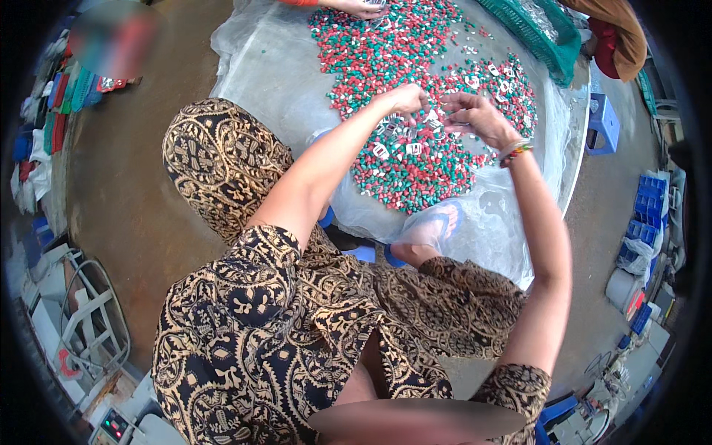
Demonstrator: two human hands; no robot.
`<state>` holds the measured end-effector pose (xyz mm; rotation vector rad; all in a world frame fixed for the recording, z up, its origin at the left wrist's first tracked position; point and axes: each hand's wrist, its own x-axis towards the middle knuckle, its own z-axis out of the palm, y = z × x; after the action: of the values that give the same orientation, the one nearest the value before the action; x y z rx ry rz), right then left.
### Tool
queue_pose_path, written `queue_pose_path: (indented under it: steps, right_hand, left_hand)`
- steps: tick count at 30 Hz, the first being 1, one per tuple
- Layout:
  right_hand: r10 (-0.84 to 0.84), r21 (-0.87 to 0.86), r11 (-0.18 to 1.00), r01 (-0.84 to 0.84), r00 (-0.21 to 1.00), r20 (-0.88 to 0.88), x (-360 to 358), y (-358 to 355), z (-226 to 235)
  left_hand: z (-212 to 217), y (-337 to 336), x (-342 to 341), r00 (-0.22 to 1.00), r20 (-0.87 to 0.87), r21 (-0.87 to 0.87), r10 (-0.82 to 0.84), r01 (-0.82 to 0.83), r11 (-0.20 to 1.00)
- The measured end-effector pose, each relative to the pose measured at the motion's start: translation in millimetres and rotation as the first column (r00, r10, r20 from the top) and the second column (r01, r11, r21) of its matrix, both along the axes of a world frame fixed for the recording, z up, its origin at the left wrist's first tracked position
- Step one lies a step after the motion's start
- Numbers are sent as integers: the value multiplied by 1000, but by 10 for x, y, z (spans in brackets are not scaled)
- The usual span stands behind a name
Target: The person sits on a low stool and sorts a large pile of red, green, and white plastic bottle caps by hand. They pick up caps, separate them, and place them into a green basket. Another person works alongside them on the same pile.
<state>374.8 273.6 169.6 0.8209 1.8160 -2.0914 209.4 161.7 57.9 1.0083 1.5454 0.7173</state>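
Note:
My left hand is held low over a heap of small red, green and white pieces, its fingers curled downward and closed. What they pinch, if anything, is too small to make out. To its right, my right hand hovers with fingers stretched toward the left one and apart, a beaded bracelet at its wrist. Below and between both hands lie several pale, clear frame-shaped plastic pieces, among them a white frame on the heap's near part and another frame beside it.
The heap rests on a clear plastic sheet over a round surface. A co-worker's hand holds clear pieces at the far edge. A green basket stands far right, near a blue stool. Blue bins line the right side.

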Motion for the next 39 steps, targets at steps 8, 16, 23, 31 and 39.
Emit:
queue_pose_path:
  steps: [8, 16, 23, 31, 39]
  right_hand:
    - [-710, -383, 679, 626, 693, -126, 200, -654, -941]
    - [-785, -377, 618, 690, 573, -238, 387, -729, -1138]
    - [-792, -364, 608, 705, 566, -226, 87, -950, -976]
    - [-691, -11, 709, 705, 692, -211, 184, -886, -1057]
    - [-174, 935, 345, 84, 984, -24, 260, -1454, -1460]
  left_hand:
    - [-243, -229, 6, 943, -32, -6, 332, -333, 943]
    - [-416, -223, -130, 819, -438, 416, 370, -180, 891]
    - [-339, -382, -154, 882, -384, 335, 275, -144, 931]
    - [-204, -756, 152, 691, -721, -89, 46, -159, 983]
    - [-355, -628, -35, 803, -586, 34, 113, -115, 993]
